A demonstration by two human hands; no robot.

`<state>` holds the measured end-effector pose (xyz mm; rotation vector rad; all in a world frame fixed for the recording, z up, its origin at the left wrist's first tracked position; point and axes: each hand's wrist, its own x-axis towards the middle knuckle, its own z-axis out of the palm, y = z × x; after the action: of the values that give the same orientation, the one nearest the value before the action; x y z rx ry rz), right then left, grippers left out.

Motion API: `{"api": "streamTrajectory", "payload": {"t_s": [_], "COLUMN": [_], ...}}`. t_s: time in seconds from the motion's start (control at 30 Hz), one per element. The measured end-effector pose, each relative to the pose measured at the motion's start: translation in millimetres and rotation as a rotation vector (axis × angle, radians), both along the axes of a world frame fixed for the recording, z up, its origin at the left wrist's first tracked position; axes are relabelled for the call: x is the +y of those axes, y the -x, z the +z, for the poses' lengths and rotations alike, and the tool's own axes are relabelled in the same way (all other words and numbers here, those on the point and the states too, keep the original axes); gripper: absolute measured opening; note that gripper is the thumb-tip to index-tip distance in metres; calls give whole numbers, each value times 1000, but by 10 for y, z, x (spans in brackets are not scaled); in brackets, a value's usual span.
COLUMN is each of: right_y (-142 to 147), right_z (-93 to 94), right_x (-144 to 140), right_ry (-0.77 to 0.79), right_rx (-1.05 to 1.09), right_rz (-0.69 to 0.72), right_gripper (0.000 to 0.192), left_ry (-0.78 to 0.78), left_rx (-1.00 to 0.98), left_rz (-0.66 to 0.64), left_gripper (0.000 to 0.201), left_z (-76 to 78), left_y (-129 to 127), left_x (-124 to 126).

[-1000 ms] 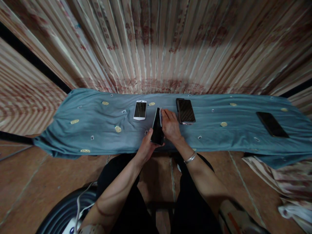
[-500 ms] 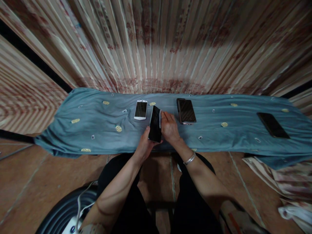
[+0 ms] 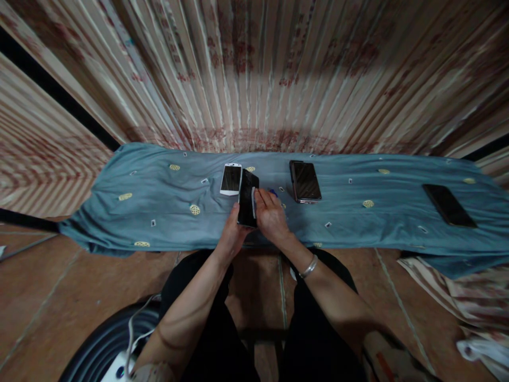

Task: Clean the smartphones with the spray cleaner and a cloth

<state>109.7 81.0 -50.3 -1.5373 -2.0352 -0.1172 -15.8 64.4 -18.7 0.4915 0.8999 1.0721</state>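
My left hand (image 3: pixel 231 227) is closed round the lower left edge of a black smartphone (image 3: pixel 245 199), which it holds tilted above the cloth-covered surface. My right hand (image 3: pixel 271 215) lies over the right side of that phone, fingers together. Under its fingertips a thin white folded cloth (image 3: pixel 253 201) is pressed on the dark screen. A small blue thing (image 3: pixel 273 192) shows just beyond the right fingers, too little visible to name. Close behind the held phone, a white smartphone (image 3: pixel 231 179) lies face up.
A stack of dark phones (image 3: pixel 306 181) lies right of my hands, and another black phone (image 3: pixel 449 205) sits far right. Blue patterned cloth (image 3: pixel 170 207) covers the narrow surface. Striped curtains (image 3: pixel 246 79) hang behind; a black ribbed round object (image 3: pixel 103 345) stands below left.
Both hands and the held phone have shifted slightly left. My right hand and the white cloth have moved from the phone's right edge onto its face. The small blue thing has come into view.
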Motion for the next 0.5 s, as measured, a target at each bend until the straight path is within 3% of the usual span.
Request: {"api": "streamTrajectory", "payload": {"t_s": [0.5], "right_y": [140], "right_z": [12], "right_x": [-211], "right_ry": [24], "right_rx": [-54], "right_rz": [89], "right_gripper": [53], "left_ry": [24], "left_rx": [7], "left_rz": [95], "left_gripper": [35], "left_z": [-10], "left_y": [57], "left_x": [112]}}
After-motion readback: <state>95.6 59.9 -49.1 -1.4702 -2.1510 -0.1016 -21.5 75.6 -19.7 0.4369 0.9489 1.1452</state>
